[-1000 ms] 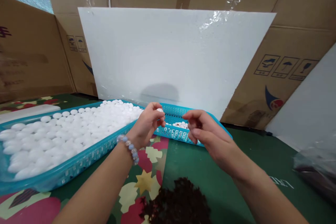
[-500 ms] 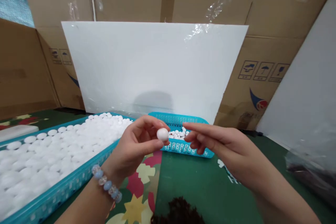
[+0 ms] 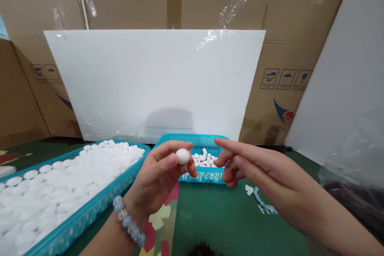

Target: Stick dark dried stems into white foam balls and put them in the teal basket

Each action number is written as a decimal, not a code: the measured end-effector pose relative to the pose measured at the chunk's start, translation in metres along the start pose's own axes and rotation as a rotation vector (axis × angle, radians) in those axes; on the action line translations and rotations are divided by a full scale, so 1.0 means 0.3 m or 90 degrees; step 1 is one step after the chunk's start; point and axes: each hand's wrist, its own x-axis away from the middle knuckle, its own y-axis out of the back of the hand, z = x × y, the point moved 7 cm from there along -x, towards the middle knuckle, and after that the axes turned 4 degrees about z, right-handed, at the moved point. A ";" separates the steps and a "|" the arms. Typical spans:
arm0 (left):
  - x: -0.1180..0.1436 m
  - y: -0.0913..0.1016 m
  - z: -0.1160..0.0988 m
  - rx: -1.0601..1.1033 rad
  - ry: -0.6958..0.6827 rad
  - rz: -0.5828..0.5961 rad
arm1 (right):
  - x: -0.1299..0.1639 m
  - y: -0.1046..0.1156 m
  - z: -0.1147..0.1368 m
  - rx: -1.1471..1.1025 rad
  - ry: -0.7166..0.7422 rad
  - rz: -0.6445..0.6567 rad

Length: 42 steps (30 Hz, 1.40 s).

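While the left hand (image 3: 157,178) held a white ball (image 3: 183,156) up between thumb and fingers, closed just far enough to grip its sides, the right hand (image 3: 264,172) hung just beside it, apart from the ball. Its index finger stretched out toward the ball; the others curled in near the thumb, and whether they pinched something small could not be told.

The ball was above the tabletop (image 3: 207,216), in front of the far basket (image 3: 207,175), and lay in neither basket. To the left, the near basket (image 3: 99,205) was heaped with white balls (image 3: 69,188), while the far one held only a loose scatter of white pieces (image 3: 207,161), too small to make out well. Judging by that, much of the work seemed left: one ball was in hand, its handling apparently unfinished, and the large heap remained to the side.
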 end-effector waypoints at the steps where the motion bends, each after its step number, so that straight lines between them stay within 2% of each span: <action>1: 0.001 0.000 0.000 0.000 0.002 -0.001 | -0.001 0.000 -0.005 -0.019 -0.006 0.001; 5: 0.009 0.008 -0.008 -0.004 0.003 -0.008 | -0.007 0.002 -0.007 -0.025 -0.010 0.006; 11: 0.007 0.003 0.009 -0.003 0.032 0.009 | -0.007 -0.007 0.036 0.024 0.065 0.037; 14: 0.005 -0.008 0.018 0.003 0.045 0.034 | 0.000 0.000 0.027 0.028 0.039 0.011; 19: 0.003 -0.023 0.022 0.011 0.065 0.068 | 0.002 -0.026 -0.007 0.011 -0.013 0.057; 25: 0.007 -0.031 0.027 0.027 0.080 0.083 | -0.004 -0.013 -0.013 -0.062 -0.014 -0.016; 35: 0.014 -0.025 0.034 0.016 0.080 0.057 | 0.000 -0.015 0.025 -0.062 0.035 -0.025; 42: 0.016 -0.018 0.043 -0.008 0.105 0.063 | 0.000 -0.019 0.046 -0.173 0.044 -0.031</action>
